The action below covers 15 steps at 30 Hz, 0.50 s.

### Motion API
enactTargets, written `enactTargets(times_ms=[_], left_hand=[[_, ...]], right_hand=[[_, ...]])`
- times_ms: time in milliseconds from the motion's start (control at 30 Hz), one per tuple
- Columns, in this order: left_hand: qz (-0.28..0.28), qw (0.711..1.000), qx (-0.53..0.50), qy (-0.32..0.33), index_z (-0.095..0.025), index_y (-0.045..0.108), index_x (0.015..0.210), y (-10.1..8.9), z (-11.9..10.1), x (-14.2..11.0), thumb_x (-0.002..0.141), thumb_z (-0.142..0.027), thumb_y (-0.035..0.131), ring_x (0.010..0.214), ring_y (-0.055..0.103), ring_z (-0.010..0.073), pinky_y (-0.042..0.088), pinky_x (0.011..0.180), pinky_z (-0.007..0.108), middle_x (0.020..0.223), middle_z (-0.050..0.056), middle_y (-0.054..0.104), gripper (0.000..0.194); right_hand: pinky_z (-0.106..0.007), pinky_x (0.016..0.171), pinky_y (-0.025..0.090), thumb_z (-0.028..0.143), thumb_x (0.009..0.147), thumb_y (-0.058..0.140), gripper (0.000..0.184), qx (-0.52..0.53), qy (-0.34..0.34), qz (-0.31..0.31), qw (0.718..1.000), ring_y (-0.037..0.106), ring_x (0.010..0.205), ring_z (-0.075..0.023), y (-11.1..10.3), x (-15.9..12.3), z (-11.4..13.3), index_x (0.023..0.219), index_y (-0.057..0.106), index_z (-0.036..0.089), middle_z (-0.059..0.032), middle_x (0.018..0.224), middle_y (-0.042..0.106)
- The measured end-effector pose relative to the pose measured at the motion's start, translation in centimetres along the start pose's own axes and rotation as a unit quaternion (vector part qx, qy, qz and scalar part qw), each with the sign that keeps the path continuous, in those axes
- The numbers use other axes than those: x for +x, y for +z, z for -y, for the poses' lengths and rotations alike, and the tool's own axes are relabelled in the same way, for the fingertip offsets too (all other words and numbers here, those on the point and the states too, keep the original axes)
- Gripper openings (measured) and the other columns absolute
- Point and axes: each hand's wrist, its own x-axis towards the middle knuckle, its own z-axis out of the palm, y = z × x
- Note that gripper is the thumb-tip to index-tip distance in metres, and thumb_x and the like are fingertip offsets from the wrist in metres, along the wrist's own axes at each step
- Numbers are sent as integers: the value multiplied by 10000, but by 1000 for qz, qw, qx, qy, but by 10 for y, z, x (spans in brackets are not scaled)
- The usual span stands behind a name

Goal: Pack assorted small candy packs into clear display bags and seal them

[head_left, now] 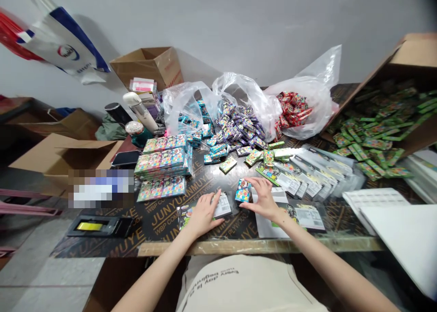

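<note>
We seem to be placing by hand a small blue box (perhaps several stacked as one; we cannot tell), which our right hand grasps between thumb and fingertips near the middle of the table. Our left hand rests with fingers spread, clasping nothing, on a clear-wrapped pack just left of it. The next move, we judge, calls for a light, square pinch. The box looks glossy, its upper face busy with bright, multicoloured print.
</note>
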Motion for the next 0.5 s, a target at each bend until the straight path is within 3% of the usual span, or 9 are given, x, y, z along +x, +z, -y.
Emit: enactTargets(times_ms=[200,500], left_hand=[[-48,997,-59,27,-177,31,1406,-9,-5,6,702,-335,591,1082,431,276,339,944,432,1201,128,465,913],[-88,992,-95,5,-181,-39,1402,-10,-5,4,615,-291,645,1118,419,306,326,958,475,1219,136,448,1049]], right_hand=[[-439,980,190,402,624,654,627,1,-25,10,1000,428,1085,-275,-2,-4,8,1195,446,247,-73,1142,491],[-453,991,185,373,586,649,665,48,-41,52,997,465,1073,-278,1,-9,18,1197,425,235,-72,1141,529]])
